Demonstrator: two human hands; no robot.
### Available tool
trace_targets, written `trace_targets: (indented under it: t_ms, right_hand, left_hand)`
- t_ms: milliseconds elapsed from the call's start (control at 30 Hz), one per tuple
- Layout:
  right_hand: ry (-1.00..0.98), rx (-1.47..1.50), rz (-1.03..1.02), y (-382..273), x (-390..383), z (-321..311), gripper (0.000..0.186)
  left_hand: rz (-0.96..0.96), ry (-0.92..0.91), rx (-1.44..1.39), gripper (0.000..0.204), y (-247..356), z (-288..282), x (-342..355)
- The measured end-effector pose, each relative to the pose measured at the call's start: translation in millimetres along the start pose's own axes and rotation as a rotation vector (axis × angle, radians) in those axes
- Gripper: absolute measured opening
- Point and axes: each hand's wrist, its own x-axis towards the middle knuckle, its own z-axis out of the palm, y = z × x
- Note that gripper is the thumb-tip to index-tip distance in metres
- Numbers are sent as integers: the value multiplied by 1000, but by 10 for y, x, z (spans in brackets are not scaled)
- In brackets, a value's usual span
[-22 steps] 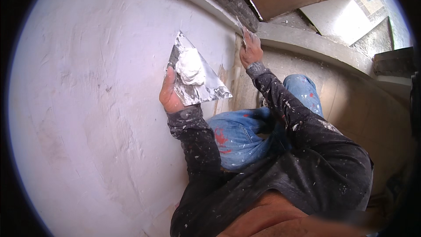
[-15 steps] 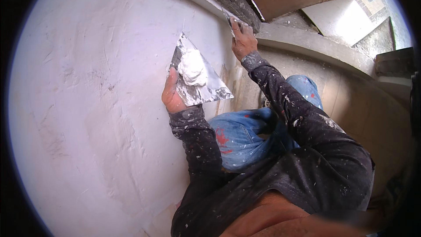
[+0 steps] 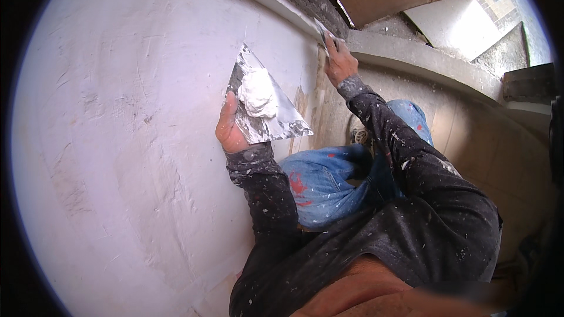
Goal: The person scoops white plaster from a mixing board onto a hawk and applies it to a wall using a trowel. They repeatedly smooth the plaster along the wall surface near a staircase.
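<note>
My left hand [image 3: 230, 132] gripping a metal hawk [image 3: 267, 103] heaped with white plaster [image 3: 257, 93], my right hand [image 3: 339, 61] clenched around a putty knife [image 3: 322, 30] against the white wall [image 3: 117, 141]

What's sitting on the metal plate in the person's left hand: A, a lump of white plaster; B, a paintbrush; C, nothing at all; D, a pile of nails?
A: the left hand holds a metal plate that carries a lump of white plaster.

The left hand [image 3: 231, 132] grips a metal hawk [image 3: 267, 103] loaded with white plaster [image 3: 258, 94], while the right hand [image 3: 339, 64] presses a putty knife [image 3: 322, 30] against the far edge of the white wall [image 3: 117, 141].
</note>
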Motion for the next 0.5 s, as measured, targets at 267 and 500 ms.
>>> trace_targets:
  t_ms: [267,500]
  right_hand:
    - [-111,-89,-32,84,129,293,63]
    - [-222,-263,145,734,-435,449,55]
  left_hand:
    - [18,7,-6,47,-4,42,4]
    - [4,-20,8,46,6,56,15]
